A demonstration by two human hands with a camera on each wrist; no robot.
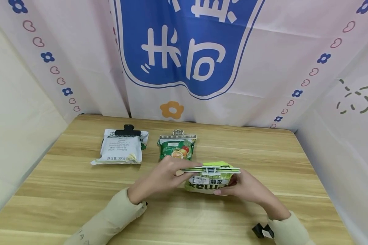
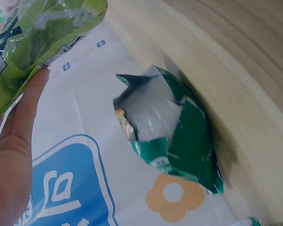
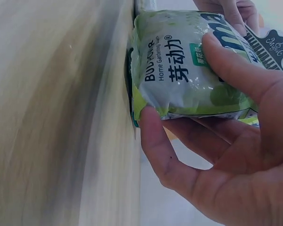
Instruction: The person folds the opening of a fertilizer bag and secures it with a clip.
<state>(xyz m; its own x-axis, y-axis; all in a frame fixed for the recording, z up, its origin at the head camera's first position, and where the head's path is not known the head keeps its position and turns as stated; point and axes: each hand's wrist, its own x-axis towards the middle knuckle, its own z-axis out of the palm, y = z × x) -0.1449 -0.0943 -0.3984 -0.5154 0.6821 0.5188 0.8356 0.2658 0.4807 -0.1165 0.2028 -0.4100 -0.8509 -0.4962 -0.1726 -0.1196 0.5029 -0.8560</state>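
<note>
A lime-green and white bag of gardening product (image 1: 208, 185) stands near the middle of the table, with a long flat bag clip (image 1: 224, 169) across its top. My left hand (image 1: 168, 172) pinches the left end of this clip between fingers and thumb. My right hand (image 1: 248, 187) grips the bag's right side, its thumb on the printed face. In the right wrist view the same bag (image 3: 179, 66) lies between thumb and fingers, and the clip's piano-key pattern (image 3: 264, 52) shows beyond it. Part of the bag (image 2: 47, 33) also appears above my left fingers.
Behind my left hand stands a dark green bag with fruit pictures (image 1: 176, 148), topped by a piano-patterned clip (image 1: 178, 136). Farther left lies a white bag (image 1: 121, 149) with a black clip (image 1: 127, 131). A loose black clip (image 1: 262, 231) rests beside my right sleeve. Printed cloth (image 1: 248, 112) hangs behind the table.
</note>
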